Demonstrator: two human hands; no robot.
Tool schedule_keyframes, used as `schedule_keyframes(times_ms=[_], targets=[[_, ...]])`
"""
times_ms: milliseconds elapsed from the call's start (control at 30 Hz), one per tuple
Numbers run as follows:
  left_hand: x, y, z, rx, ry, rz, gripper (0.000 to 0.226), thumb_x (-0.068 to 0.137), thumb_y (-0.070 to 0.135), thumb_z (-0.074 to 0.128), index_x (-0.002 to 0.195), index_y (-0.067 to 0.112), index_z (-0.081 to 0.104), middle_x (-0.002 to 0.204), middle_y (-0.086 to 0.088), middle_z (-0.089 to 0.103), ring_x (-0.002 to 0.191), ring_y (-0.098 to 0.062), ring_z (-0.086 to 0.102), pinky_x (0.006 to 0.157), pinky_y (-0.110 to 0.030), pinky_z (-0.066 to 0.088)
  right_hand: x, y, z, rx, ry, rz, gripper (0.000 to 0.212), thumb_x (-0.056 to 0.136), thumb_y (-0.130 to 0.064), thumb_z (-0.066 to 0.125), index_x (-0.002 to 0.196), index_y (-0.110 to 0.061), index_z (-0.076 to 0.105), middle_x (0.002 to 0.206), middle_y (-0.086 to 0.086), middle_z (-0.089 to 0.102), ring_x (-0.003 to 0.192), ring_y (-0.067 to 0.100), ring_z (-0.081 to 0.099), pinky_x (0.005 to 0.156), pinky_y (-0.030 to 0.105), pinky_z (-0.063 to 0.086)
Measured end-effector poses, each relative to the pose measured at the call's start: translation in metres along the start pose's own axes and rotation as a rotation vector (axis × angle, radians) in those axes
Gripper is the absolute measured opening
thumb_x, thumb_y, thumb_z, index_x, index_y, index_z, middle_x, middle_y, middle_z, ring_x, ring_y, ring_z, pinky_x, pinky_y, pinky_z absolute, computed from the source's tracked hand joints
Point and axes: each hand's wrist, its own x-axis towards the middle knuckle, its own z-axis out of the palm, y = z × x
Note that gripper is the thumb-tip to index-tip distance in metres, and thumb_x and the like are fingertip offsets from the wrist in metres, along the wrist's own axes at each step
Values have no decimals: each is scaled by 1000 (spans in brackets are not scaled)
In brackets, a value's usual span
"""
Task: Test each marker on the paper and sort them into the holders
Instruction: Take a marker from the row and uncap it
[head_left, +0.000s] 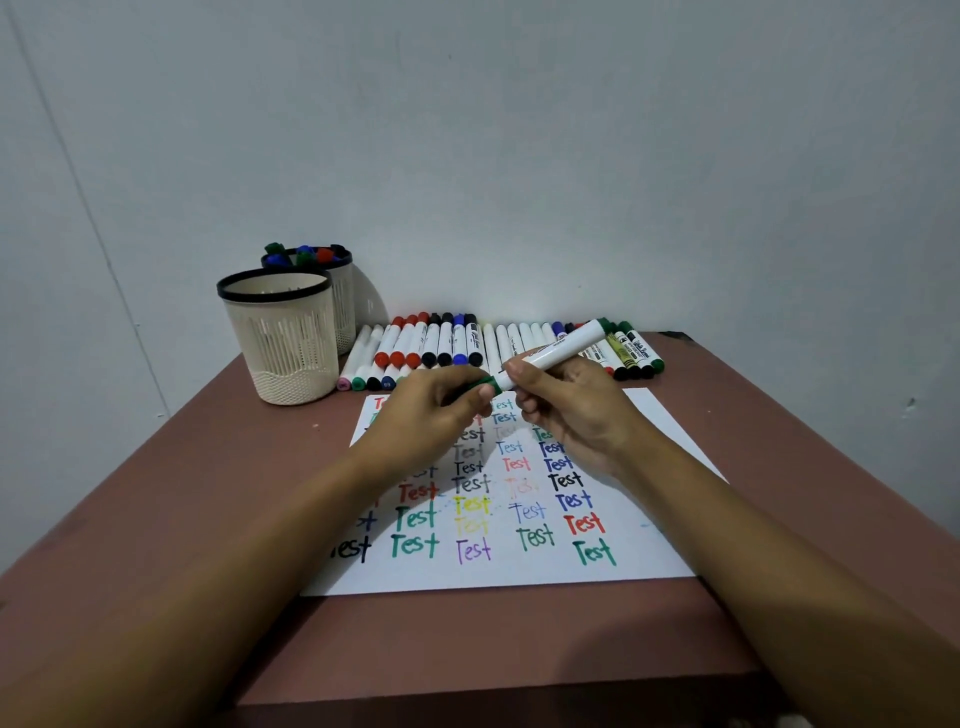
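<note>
— While both arms reach forward, what do your hands hold?
— My right hand (571, 410) grips the green marker (553, 353) above the paper (649, 540); my left hand (436, 410) pinches its cap (482, 385).

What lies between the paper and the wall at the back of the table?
A row of markers lies there side by side, in the head view, behind the paper.

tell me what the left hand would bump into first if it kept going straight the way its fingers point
Probably the right hand: the left hand, gripping the green cap of the white-barrelled marker, points rightward at it, and they look almost touching. Depth is hard to judge.
</note>
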Motion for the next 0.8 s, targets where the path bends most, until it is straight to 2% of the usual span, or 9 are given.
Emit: schedule_keyframes(times_ms=[67,167,333,467,567,633,700,733,800], targets=[[-1,0,-1,-78,-27,-40,16,94,16,51,91,11,66,66,6,58,58,-7,45,57,-21,37,0,1,0,-4,-19,9,5,87,-10,62,83,-7,65,61,-1,55,56,6,49,53,15,44],[-3,2,0,-171,-51,-77,16,95,12,50,89,13,65,66,4,58,54,-4,43,53,-15,36,-2,3,0,8,-52,14,4,87,-9,61,85,-7,64,63,-1,55,57,6,50,54,14,45],[1,3,3,-243,-34,-140,15,94,14,52,88,10,66,64,7,60,57,-7,46,55,-18,39,0,0,-2,-15,-39,-8,6,87,-13,62,85,-7,64,62,0,54,56,7,50,53,16,45],[7,1,-1,-515,66,-244,10,90,11,57,90,8,66,66,2,56,59,-7,49,56,-18,45,2,-1,0,84,33,29,11,84,-19,66,86,-9,66,64,2,55,57,10,50,52,17,45],[10,1,-16,-593,184,-236,8,88,9,57,90,9,65,64,4,54,59,-7,52,59,-18,48,2,-4,-8,176,142,16,22,83,-31,64,89,-10,65,64,2,57,58,11,54,54,21,48],[13,2,-31,-559,303,-204,6,87,10,59,89,11,64,68,5,59,65,-8,57,63,-21,49,3,1,-14,-110,265,-41,26,91,-34,59,95,-9,66,71,3,59,67,15,56,63,25,48],[21,6,-50,-447,402,-182,5,87,12,60,92,11,63,85,-4,65,79,-14,64,70,-23,51,3,12,-20,-659,302,-148,27,95,-30,55,106,-8,66,91,4,63,88,18,58,78,29,47],[26,8,-60,-387,442,-173,9,88,13,60,96,9,62,91,-7,66,85,-17,66,73,-24,52,2,18,-22,-890,259,-188,30,95,-29,54,115,-9,64,103,5,62,99,19,57,85,28,45],[39,14,-83,-252,508,-148,13,88,12,60,99,6,61,90,-7,65,88,-21,66,75,-26,55,1,28,-25,-1147,118,-211,35,95,-28,55,123,-10,61,119,7,57,113,19,52,88,22,38]])
